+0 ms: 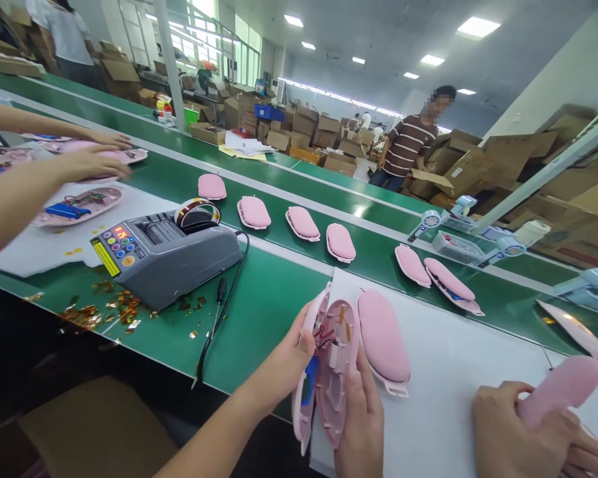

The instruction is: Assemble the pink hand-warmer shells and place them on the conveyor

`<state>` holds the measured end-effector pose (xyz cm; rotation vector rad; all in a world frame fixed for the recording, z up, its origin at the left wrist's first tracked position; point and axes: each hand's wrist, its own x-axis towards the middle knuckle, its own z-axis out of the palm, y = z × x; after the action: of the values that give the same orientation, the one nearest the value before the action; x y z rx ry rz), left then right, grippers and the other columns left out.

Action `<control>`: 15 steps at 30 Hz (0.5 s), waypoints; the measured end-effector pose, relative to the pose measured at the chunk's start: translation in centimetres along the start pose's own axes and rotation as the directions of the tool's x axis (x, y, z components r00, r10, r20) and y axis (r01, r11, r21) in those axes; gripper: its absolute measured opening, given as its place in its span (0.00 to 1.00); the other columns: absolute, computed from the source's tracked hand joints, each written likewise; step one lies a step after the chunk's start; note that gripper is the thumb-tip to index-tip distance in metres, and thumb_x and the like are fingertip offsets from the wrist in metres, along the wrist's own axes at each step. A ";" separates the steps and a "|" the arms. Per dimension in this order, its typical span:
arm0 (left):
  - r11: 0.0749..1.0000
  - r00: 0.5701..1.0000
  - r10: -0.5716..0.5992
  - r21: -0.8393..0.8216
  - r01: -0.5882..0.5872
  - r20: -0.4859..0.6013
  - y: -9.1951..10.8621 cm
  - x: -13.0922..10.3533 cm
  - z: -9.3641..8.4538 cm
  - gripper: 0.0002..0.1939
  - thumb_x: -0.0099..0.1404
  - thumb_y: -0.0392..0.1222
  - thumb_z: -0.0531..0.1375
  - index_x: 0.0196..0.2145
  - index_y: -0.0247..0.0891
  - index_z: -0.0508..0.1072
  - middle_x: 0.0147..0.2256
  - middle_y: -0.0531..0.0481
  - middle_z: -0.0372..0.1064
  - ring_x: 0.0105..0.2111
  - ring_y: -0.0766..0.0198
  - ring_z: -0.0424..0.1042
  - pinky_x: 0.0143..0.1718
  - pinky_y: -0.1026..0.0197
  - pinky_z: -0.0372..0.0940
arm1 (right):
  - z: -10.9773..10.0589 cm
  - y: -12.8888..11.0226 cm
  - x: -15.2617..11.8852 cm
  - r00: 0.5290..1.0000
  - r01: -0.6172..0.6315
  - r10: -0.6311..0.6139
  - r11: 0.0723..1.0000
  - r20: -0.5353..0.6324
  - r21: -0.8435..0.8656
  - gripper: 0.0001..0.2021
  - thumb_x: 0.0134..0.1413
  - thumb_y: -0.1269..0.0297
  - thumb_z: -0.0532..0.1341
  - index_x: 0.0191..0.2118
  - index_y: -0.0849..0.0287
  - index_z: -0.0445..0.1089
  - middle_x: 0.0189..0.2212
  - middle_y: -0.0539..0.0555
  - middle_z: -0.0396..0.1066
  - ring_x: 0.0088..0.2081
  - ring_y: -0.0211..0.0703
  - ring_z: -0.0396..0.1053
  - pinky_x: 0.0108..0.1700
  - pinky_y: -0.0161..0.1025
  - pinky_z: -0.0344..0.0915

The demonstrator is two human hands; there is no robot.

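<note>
A pink oval plastic casing stands opened like a book at the front edge of the table. My left hand (292, 358) grips its left half (303, 405), with a blue part inside, seen nearly edge-on. Closed around the right half (336, 385) is my right hand (361, 418); ribs, a white connector and a strip of amber tape show within that shell. Thin red and dark wires run between the halves near the top. Just right of my hands, a pink padded casing (385, 338) lies on white sheeting (428, 411).
A grey tape dispenser (179, 255), a screwdriver (220, 295) and amber tape scraps (124, 309) lie left. Several pink casings (301, 222) line the green table. Co-workers' hands work at left (92, 159) and right (523, 431), the right one holding a pink piece (563, 388).
</note>
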<state>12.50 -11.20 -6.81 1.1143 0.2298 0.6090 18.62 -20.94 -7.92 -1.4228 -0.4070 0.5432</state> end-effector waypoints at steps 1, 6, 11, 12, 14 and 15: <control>1.000 1.000 -0.016 -0.003 0.016 0.005 0.0 0.1 -0.1 0.45 0.59 0.69 0.47 0.66 0.44 0.44 0.66 0.43 0.48 0.64 0.48 0.50 0.63 0.50 0.50 | 0.0 0.1 0.1 1.000 0.001 -0.001 1.000 0.001 0.000 0.29 0.55 0.45 0.57 0.57 0.58 0.65 0.61 0.56 0.60 0.62 0.52 0.57 0.58 0.43 0.61; 0.999 1.000 -0.028 0.022 0.027 0.007 -0.4 -0.1 -0.5 0.50 0.55 0.72 0.49 0.67 0.42 0.42 0.66 0.41 0.46 0.64 0.47 0.48 0.65 0.47 0.46 | -0.1 0.3 0.7 0.997 0.034 -0.035 0.999 0.067 0.014 0.28 0.55 0.44 0.58 0.56 0.57 0.66 0.58 0.56 0.64 0.61 0.51 0.58 0.57 0.42 0.61; 0.998 1.000 0.022 0.066 -0.021 -0.013 -0.9 -0.5 -0.1 0.53 0.52 0.74 0.50 0.67 0.43 0.42 0.66 0.40 0.43 0.64 0.44 0.47 0.64 0.47 0.44 | 0.3 0.2 0.6 0.994 0.062 -0.063 0.998 0.094 0.017 0.27 0.55 0.44 0.58 0.55 0.54 0.67 0.57 0.55 0.65 0.60 0.51 0.60 0.57 0.43 0.62; 0.997 0.999 0.029 0.065 -0.028 -0.022 -1.1 -0.4 0.1 0.54 0.50 0.75 0.52 0.66 0.43 0.41 0.65 0.40 0.45 0.63 0.43 0.49 0.63 0.48 0.46 | 0.4 0.4 0.6 0.994 0.076 -0.075 0.997 0.083 -0.004 0.26 0.55 0.45 0.59 0.55 0.54 0.68 0.57 0.55 0.65 0.59 0.52 0.60 0.57 0.44 0.62; 1.000 0.999 0.022 0.022 -0.021 -0.035 -1.3 -0.2 0.4 0.59 0.45 0.75 0.57 0.66 0.44 0.40 0.62 0.38 0.51 0.59 0.44 0.54 0.60 0.49 0.51 | 0.8 1.1 0.6 0.990 0.134 -0.130 0.989 0.058 -0.065 0.26 0.53 0.46 0.61 0.55 0.55 0.68 0.56 0.57 0.66 0.58 0.54 0.61 0.56 0.46 0.62; 1.000 0.999 0.007 -0.016 -0.008 -0.040 -1.4 0.0 0.5 0.61 0.43 0.73 0.60 0.66 0.44 0.39 0.58 0.39 0.55 0.56 0.46 0.58 0.58 0.50 0.55 | 1.1 1.6 0.6 0.983 0.180 -0.176 0.980 0.046 -0.087 0.27 0.53 0.47 0.61 0.55 0.56 0.68 0.55 0.58 0.66 0.57 0.55 0.62 0.55 0.47 0.63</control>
<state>13.20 -12.05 -7.81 1.0882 0.2550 0.6395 18.29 -19.59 -9.45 -1.4477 -0.5897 0.4108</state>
